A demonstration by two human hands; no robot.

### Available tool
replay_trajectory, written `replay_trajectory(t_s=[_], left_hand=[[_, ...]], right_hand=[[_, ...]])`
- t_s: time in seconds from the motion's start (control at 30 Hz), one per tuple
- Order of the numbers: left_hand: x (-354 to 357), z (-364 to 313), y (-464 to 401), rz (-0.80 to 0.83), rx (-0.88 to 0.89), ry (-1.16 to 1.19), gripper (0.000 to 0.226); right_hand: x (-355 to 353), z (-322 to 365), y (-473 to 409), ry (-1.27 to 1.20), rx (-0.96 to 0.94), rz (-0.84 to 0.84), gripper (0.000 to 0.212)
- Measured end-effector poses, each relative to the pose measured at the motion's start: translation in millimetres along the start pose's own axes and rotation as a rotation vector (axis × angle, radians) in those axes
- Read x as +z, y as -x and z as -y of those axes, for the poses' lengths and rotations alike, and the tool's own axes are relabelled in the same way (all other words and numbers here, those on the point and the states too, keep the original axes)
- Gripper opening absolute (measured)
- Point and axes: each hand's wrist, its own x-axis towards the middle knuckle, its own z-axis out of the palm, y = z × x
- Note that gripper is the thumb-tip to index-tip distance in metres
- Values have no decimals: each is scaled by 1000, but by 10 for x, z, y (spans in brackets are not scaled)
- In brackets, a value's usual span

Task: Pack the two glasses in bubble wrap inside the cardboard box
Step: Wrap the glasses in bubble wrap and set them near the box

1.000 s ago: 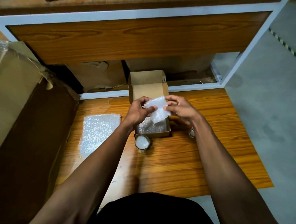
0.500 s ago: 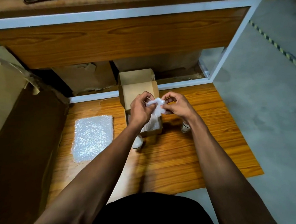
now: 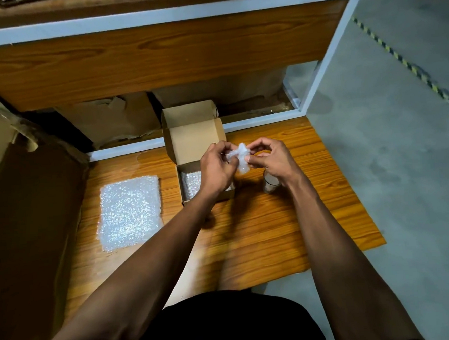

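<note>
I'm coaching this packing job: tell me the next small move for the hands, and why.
Probably lower the crumpled bubble wrap piece into the cardboard box. Both the left hand and right hand pinch it just above the open box, whose floor already shows wrap, while a glass stands unpacked beside it.

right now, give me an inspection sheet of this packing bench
surface: wooden table, bare at the near side
job's things: open cardboard box lined with bubble wrap; one glass visible, standing right of the box; small bubble wrap piece held above the box
clutter: flat bubble wrap sheet left of the box
grippers: left hand and right hand both pinch the small piece
cables: nothing seen
surroundings: large carton at left, concrete floor at right
</note>
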Motion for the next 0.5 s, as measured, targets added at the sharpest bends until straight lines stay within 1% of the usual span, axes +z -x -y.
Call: replay_trajectory(t_s=[0.03,0.13,0.23,0.3,0.33,0.43,0.5], left_hand=[[36,-26,10,26,15,3,22],[125,-118,52,137,83,9,42],[185,-130,69,239,210,-44,52],[227,-147,60,251,224,-90,49],[247,-157,50,242,204,-95,45],[357,-194,5,216,129,-83,32],[444,-195,-19,211,99,-101,28]], right_hand=[[-36,-25,-6,20,-6,-42,28],[-132,-87,-5,83,-23,-145,27],[-241,-146,26,67,-4,-149,22],[-349,-200,60,21,2,-103,17],[-402,-226,82,16,-1,-77,18],[-568,-345,166,110,-17,-81,34],[-617,-440,229,175,23,-111,49]])
